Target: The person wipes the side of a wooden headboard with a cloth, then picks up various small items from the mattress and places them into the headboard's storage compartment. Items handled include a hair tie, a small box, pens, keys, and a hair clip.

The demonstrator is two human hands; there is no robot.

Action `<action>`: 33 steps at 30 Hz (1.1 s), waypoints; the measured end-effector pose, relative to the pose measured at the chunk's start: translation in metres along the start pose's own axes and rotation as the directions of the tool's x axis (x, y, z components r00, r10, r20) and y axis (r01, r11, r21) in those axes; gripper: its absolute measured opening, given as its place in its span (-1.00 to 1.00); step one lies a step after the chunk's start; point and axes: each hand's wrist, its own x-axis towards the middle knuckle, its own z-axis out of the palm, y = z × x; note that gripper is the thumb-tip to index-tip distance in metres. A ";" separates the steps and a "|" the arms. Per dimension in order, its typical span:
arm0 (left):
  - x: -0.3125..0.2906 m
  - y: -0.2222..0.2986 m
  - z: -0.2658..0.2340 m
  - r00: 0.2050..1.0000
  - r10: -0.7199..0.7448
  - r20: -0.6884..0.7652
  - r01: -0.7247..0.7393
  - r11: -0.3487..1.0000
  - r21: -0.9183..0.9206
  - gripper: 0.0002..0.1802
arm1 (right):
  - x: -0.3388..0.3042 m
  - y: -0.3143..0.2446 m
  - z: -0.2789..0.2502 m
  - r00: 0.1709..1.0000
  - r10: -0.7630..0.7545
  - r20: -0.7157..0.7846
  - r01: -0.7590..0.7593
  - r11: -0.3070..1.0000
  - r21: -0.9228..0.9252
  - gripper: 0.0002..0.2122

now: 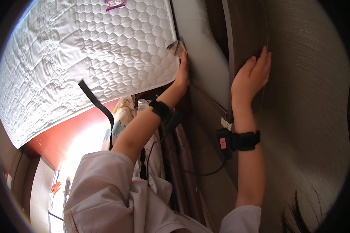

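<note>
1. Clock is the person's: 12 straight ahead. Brush [178, 49] is at 12, at the near corner edge of the white quilted mattress [124, 46], pale bristles showing. Whether bristles touch the quilting: can't tell.
2. Left hand [181, 73], also 12, looks closed narrowly on the brush. Seen edge-on, so exact finger placement is hidden.
3. Right hand [251, 75], 2 o'clock, holds nothing I can see. Palm laid on the dark panel [247, 35], fingers extended along its face.
4. Grey padded surface [200, 50], 12 to 1, lies between brush and panel. Tight spot for the left hand.
5. To do it well, I'd judge: short, light strokes parallel to the mattress edge; keep bristles angled so they don't snag stitching; wrist straight. Use the right hand as a brace, steady pressure, no pulling on the panel.
6. Watch the black cable [206, 174], 5 o'clock, looping off the right wrist box [223, 144]; leave it slack. Left wristband [160, 110] could rub the mattress side.
7. Loose black strap [95, 99], 9 to 10, lies clear of both hands.
8. Farther out: purple packet [114, 4] on the mattress, 11; reddish surface [52, 141], 9, glare beside it.
</note>
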 end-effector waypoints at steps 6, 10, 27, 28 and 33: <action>-0.070 -0.026 0.032 0.997 0.078 -0.012 -0.076 0.991 0.112 -0.32 | -0.002 0.001 0.000 1.000 -0.005 -0.006 0.005 1.000 0.004 -0.56; -0.089 0.000 0.051 0.954 0.216 0.207 -0.275 0.903 0.330 -0.29 | -0.002 0.002 0.001 1.000 -0.015 -0.009 0.015 1.000 0.014 -0.56; -0.005 -0.006 0.003 0.989 0.137 0.051 -0.139 0.990 0.038 -0.35 | 0.000 0.000 0.000 1.000 -0.003 0.006 0.003 1.000 0.001 -0.55; -0.018 -0.014 0.004 0.983 0.020 0.184 0.123 0.668 -0.734 -0.36 | -0.001 0.000 0.000 1.000 0.000 0.010 0.000 1.000 -0.001 -0.55; -0.074 -0.010 0.046 0.887 -0.448 -0.110 -0.460 -0.878 -0.136 -0.41 | -0.002 0.000 -0.001 1.000 0.007 0.021 -0.007 1.000 0.021 -0.55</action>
